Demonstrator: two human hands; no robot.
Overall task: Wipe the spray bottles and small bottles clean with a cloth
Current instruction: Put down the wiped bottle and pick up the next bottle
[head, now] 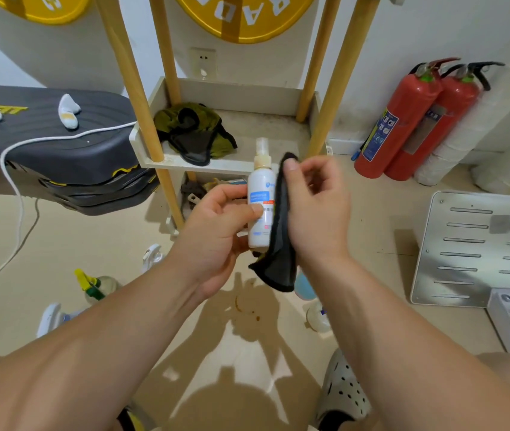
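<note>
Step in hand: wiping white spray bottle [259,194], held in air at frame centre, in front of shelf unit [216,164]

Left hand [216,231] grips bottle body, thumb across label

Right hand [316,206] pinches dark cloth [278,244] near its top edge; cloth hangs against bottle's 3 o'clock side

Bottle upright, long axis 6 to 12, nozzle at 12

Next move likely calls for dragging cloth along body and neck, then turning bottle to reach far side

Green-trigger bottle [92,287] on floor at 7 o'clock and blue-capped bottle [305,286] at 5 o'clock look not yet wiped
</note>
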